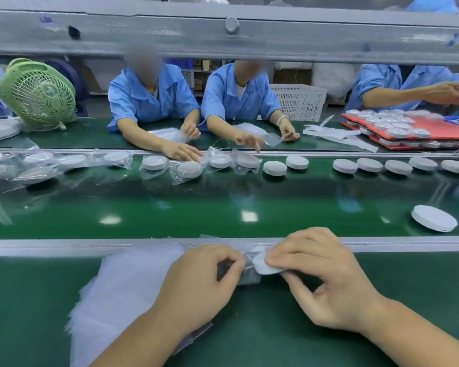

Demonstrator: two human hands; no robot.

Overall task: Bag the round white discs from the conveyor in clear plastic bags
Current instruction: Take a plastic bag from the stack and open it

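Observation:
My right hand [326,276] grips a round white disc [263,264] at the near rail, most of the disc hidden under my fingers. My left hand [202,284] pinches the mouth of a clear plastic bag [249,276] right beside the disc. Under my left forearm lies a stack of clear bags [125,292]. One loose disc [434,218] sits on the green conveyor [223,202] to the right. Along the far side runs a row of bare discs [370,165], and further left lie several bagged discs [188,169].
Three people in blue coats work across the belt, their hands among bags at the far rail. A green fan [39,94] stands at the far left. Red trays [440,128] with discs sit at the far right. A grey beam [231,35] crosses overhead.

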